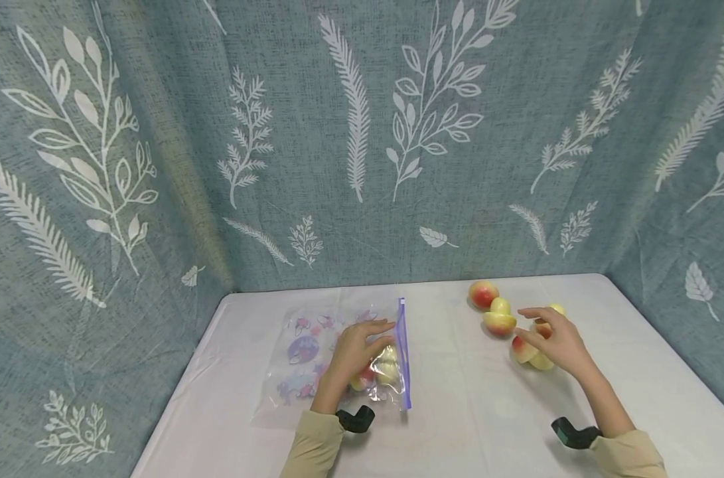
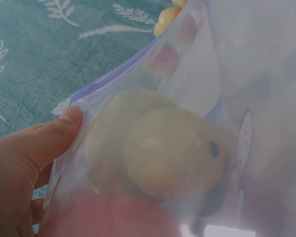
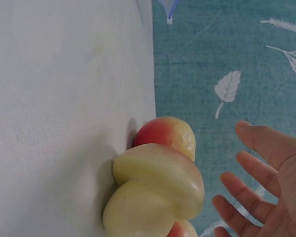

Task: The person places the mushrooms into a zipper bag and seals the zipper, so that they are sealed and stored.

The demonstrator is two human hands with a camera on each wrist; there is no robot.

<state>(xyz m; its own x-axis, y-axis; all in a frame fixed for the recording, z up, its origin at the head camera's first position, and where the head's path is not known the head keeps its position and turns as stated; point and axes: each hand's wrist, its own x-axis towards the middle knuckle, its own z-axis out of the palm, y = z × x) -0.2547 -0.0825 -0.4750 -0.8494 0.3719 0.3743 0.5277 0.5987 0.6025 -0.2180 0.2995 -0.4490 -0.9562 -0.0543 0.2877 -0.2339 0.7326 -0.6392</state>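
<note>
A clear zip bag [image 1: 284, 392] printed with purple and pink pictures lies flat on the left of the table, its purple zip strip [image 1: 403, 358] facing right. Several yellow and red fruits [image 1: 387, 366] show through the plastic. My left hand [image 1: 352, 348] holds the bag near its mouth; in the left wrist view the thumb [image 2: 71, 116] presses the plastic by the zip, with fingers partly hidden behind. Over the loose red-and-yellow fruits [image 1: 523, 348] at the right, my right hand [image 1: 555, 342] hovers with spread fingers and holds nothing. In the right wrist view these fruits [image 3: 158, 173] sit apart from the fingertips [image 3: 227, 178].
More fruits, one red and yellow [image 1: 484, 294] and one mostly yellow [image 1: 500, 322], sit at the back right. A white cloth covers the table [image 1: 451, 411]. Behind it hangs a teal curtain [image 1: 362, 239] with white leaf prints, also along both sides.
</note>
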